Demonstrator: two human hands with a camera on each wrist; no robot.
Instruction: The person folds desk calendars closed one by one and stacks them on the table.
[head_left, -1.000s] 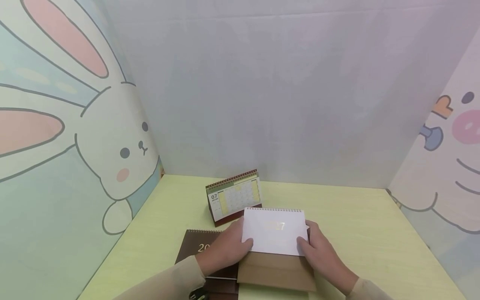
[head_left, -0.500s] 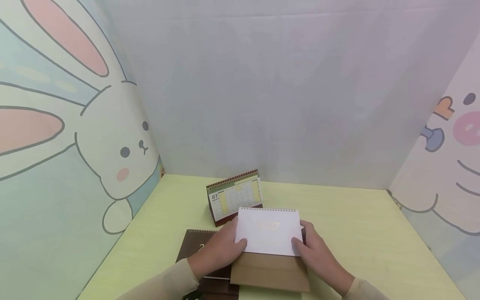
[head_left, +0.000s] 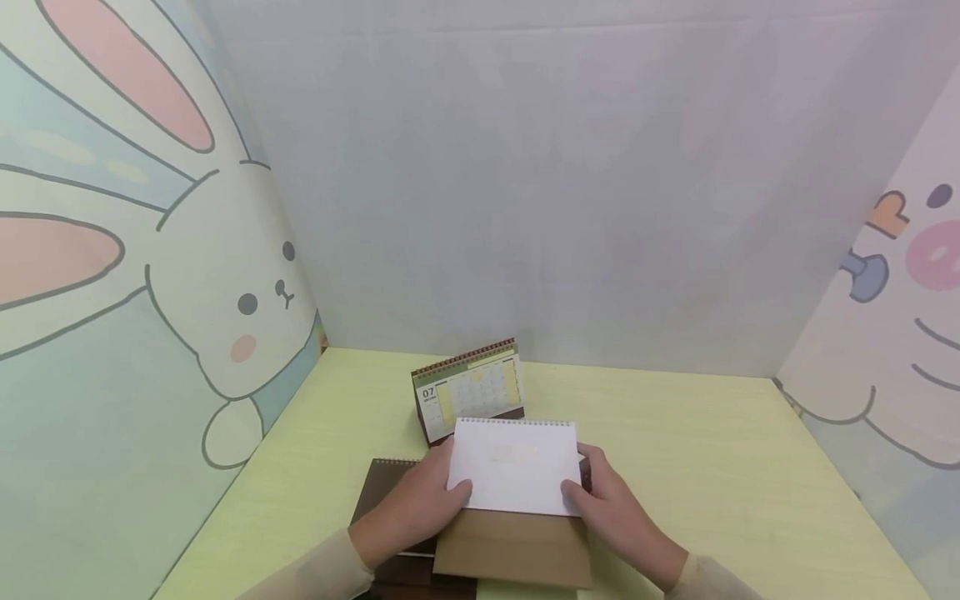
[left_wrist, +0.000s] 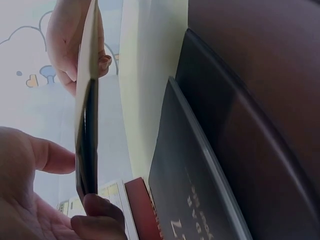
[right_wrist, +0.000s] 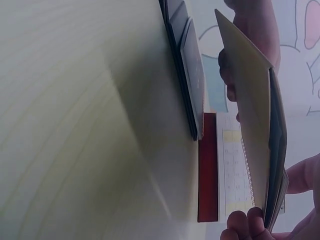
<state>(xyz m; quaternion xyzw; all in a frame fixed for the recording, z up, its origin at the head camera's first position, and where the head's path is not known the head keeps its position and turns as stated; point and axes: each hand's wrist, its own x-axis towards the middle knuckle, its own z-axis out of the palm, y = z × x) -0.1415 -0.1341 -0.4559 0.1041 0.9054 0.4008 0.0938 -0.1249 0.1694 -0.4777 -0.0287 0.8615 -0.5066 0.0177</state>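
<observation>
A spiral-bound desk calendar (head_left: 513, 471) with a white cover, faint gold lettering and a brown base is held above the table between both hands. My left hand (head_left: 420, 504) grips its left edge, thumb on the white cover and fingers behind. On the right edge, my right hand (head_left: 621, 512) pinches it the same way. Seen edge-on in the left wrist view, the calendar's brown base (left_wrist: 87, 100) is folded nearly flat. Below and left lies a dark brown calendar (head_left: 378, 487), partly hidden by my left hand and the held calendar.
Behind the held one, an upright desk calendar (head_left: 480, 390) marked 07 stands on the pale yellow-green table (head_left: 720, 475). A dark brown flat piece (left_wrist: 270, 75) lies under the dark calendar. Printed cloth walls with a rabbit (head_left: 225, 275) enclose the table.
Both hands have carried the white-covered calendar leftward, over more of the dark calendar. The grips stay the same, and the upright calendar has not moved.
</observation>
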